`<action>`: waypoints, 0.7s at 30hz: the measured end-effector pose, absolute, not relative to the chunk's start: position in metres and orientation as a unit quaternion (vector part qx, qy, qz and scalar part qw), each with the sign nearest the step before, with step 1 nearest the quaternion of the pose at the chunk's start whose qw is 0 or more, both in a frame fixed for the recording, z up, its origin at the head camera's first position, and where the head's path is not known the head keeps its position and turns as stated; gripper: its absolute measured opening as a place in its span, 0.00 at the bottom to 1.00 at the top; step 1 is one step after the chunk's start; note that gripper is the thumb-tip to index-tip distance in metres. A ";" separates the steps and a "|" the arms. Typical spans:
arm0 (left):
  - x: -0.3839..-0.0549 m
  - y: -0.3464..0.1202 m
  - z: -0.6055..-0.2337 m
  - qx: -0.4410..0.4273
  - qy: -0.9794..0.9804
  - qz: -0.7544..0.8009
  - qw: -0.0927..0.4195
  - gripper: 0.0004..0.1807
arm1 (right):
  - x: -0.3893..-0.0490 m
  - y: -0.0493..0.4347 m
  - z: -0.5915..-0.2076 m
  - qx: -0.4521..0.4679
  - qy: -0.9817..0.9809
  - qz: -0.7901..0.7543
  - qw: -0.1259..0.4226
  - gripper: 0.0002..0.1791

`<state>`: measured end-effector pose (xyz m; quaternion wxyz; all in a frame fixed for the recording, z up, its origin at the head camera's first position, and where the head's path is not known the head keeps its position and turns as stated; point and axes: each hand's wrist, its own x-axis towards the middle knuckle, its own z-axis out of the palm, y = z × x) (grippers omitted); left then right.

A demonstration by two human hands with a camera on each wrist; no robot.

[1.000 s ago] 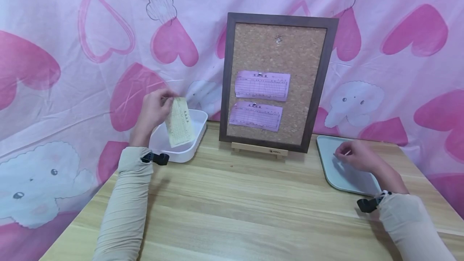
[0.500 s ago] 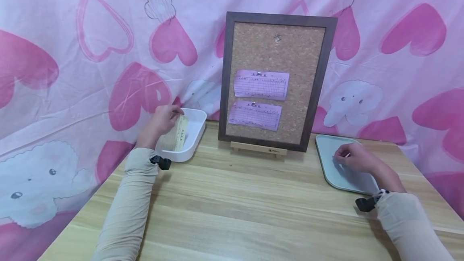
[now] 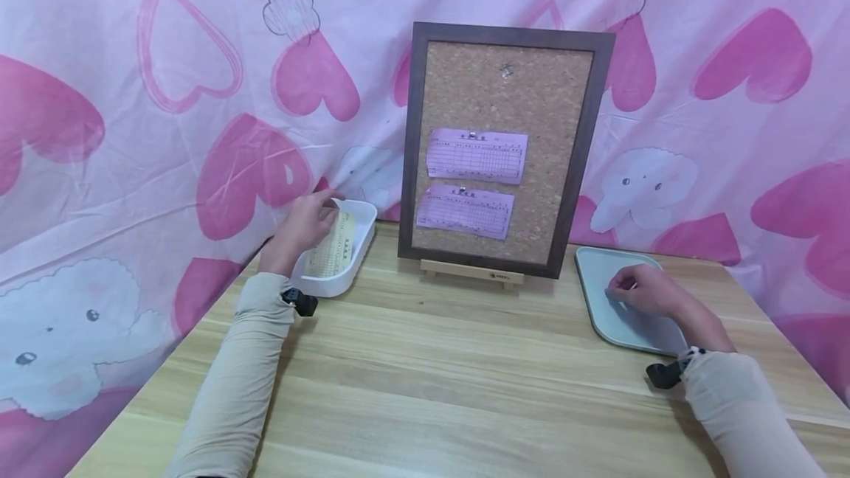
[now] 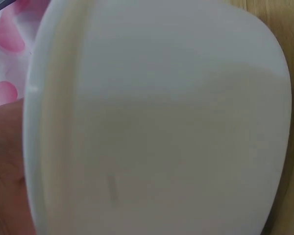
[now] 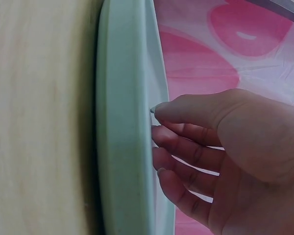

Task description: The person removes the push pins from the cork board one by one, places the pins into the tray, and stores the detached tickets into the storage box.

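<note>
At the near side, a beige left sleeve and a beige right sleeve are stretched over the wooden table, with a black device worn at the left wrist and another at the right.

Farther off, at the far right of the table, the right hand is held low over a pale green tray. Its fingers are bent and the thumb tip is brought close to them, a narrow grip; a tiny speck is seen at the thumb tip, but whether anything is pinched cannot be told.

At the far left, the left hand is lowered over a white bin. A pale yellow printed slip is seen inside the bin, just below and to the right of the bent fingers, its far end partly covered by them. Whether it is pinched or merely touched cannot be told; in the left wrist view the fingertips are hidden by the bin's wall.

Between bin and tray, a framed corkboard is propped on a small wooden stand. Two purple slips are fixed to it, one above the other, with a silvery cluster above them. Farthest back, a pink heart-patterned cloth is hung.
</note>
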<state>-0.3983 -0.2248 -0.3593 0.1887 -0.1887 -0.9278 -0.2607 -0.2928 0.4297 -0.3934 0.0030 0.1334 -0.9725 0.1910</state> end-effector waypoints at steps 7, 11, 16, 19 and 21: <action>-0.395 -0.217 -0.355 -0.226 -0.900 -0.277 0.248 0.22 | -0.293 0.430 -0.395 0.130 -0.972 0.195 -0.002 0.04; -0.392 -0.211 -0.350 -0.233 -0.893 -0.290 0.253 0.20 | -0.290 0.428 -0.392 0.116 -0.973 0.200 -0.005 0.05; -0.389 -0.203 -0.341 -0.252 -0.883 -0.296 0.262 0.16 | -0.289 0.426 -0.383 0.099 -0.972 0.211 0.001 0.08; -0.386 -0.196 -0.334 -0.263 -0.875 -0.303 0.269 0.15 | -0.291 0.424 -0.377 0.100 -0.971 0.218 0.019 0.10; -0.382 -0.191 -0.328 -0.270 -0.871 -0.305 0.275 0.14 | -0.291 0.422 -0.373 0.100 -0.969 0.222 0.034 0.10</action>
